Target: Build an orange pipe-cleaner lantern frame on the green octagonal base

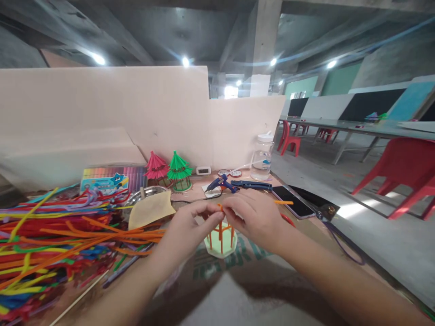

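Note:
A small frame of orange posts (221,244) stands on a pale green many-sided base (217,254) in front of me. Above it, my left hand (192,224) pinches a bit of orange stem between thumb and index finger. My right hand (253,217) is closed on the same orange stem (220,207) from the other side, fingertips almost touching those of the left. An orange piece sticks out to the right behind my right hand. The fingers hide the top of the frame.
Many coloured fuzzy stems (61,244) lie at the left, near a metal bowl (149,192). Behind are pink and green (179,170) roofed models, a glue gun (220,183), a bottle (262,156) and a phone (294,202).

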A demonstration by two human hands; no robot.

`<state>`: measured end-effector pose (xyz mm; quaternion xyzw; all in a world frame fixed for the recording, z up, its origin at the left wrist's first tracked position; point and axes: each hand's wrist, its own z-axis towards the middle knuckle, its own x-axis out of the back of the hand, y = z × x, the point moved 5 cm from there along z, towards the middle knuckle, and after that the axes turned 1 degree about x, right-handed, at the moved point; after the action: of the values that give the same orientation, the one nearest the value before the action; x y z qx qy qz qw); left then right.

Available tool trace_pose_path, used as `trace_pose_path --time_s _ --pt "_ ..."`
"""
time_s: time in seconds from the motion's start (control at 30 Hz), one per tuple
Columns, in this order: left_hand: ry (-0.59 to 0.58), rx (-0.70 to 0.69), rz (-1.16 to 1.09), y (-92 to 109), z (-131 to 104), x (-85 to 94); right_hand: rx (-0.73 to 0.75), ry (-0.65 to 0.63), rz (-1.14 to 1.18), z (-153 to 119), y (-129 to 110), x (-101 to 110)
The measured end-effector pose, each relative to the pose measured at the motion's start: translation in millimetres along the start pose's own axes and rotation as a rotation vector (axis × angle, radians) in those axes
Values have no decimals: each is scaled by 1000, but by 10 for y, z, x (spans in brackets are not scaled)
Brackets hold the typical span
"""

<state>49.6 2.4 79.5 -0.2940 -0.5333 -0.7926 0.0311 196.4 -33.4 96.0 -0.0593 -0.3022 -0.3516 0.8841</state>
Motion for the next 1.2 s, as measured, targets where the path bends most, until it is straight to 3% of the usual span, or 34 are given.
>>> trace_pose_path --time_s 0.07,0.17,0.23,0.3,0.4,0.5,0.7,0.93,1.03,1.2 --pt "36 -10 17 -34 18 97 -96 29 71 -10 151 37" --pt "141 24 31 -83 40 300 -349 97 30 -194 604 135" --pt "183 67 29 -112 53 415 -518 26 -58 -454 926 144" --pt "201 95 0 -138 68 489 -637 -276 -97 -792 1148 22" --pt "205 102 -53 -181 91 542 -679 -684 18 -1282 1184 -187" --pt "238 80 -80 -213 106 594 -619 -822 72 -1487 1068 -299" --pt "336 70 -57 -207 96 722 -665 -794 82 -1445 1036 -396" --pt "322 59 -55 -195 93 704 -765 -685 179 -1446 1168 -228" --pt "336 45 -69 -178 158 701 -685 -622 350 -1233 1151 -140" --pt "319 17 -112 -45 337 630 -562 -625 546 -708 976 -144"
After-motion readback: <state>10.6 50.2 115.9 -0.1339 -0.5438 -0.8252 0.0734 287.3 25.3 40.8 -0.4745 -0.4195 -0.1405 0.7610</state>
